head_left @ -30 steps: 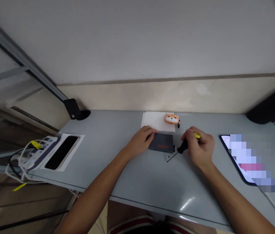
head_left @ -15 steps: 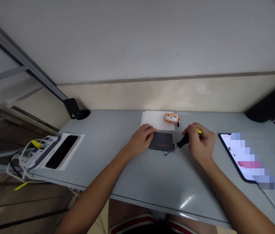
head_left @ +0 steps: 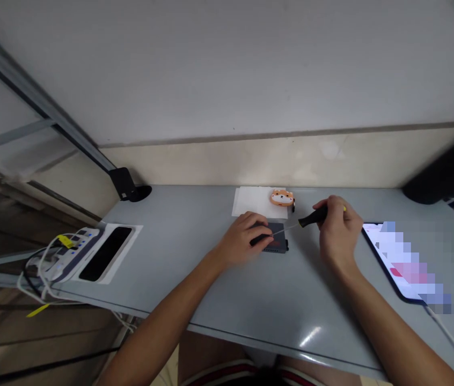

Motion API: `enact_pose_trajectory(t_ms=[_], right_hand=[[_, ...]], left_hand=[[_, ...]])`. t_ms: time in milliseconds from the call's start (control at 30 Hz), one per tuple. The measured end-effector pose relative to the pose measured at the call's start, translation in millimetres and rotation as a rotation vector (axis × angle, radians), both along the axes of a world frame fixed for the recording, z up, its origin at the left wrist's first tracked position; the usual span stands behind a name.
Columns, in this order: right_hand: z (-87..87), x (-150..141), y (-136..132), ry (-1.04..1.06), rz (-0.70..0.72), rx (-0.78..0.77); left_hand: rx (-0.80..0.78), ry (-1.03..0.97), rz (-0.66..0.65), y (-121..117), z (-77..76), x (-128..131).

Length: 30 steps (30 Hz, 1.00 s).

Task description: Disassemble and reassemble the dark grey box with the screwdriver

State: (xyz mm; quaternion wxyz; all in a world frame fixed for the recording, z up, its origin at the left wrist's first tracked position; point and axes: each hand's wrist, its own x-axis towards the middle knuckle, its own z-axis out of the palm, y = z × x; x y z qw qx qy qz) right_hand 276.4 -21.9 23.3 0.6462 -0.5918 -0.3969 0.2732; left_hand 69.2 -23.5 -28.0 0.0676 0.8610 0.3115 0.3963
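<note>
A small dark grey box with an orange label lies in the middle of the grey desk. My left hand rests over its left half, fingers curled down on it. My right hand is closed round a screwdriver with a black and yellow handle. The thin shaft slants down and left, and its tip meets the top of the box near my left fingers.
A white paper sheet and an orange animal-shaped toy lie just behind the box. A lit phone with a cable lies at the right. At the left edge sit a power strip and a black-fronted device. A black clamp base stands at the back left.
My right hand lifted the screwdriver off the desk beside the box and swung its tip up onto the box's top. My left hand slid further over the box.
</note>
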Motion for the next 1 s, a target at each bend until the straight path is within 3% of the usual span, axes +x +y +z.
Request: enact_pose_trajectory(t_ms=[233, 567, 733, 1000], right_hand=[[0.0, 1.2, 0.1, -0.009, -0.009, 0.009], [1.6, 3.0, 4.3, -0.023, -0.027, -0.025], [0.4, 3.9, 4.5, -0.066, -0.007, -0.005], [-2.1, 1.9, 3.3, -0.100, -0.011, 0.012]], left_hand=[[-0.008, 0.042, 0.033, 9.5, -1.4, -11.4], [-0.126, 0.128, 0.382, 60.1, -2.8, -28.2], [-0.100, 0.160, 0.409, 75.4, -8.0, -33.6], [-0.101, 0.165, 0.422, 74.1, -17.2, -33.0]])
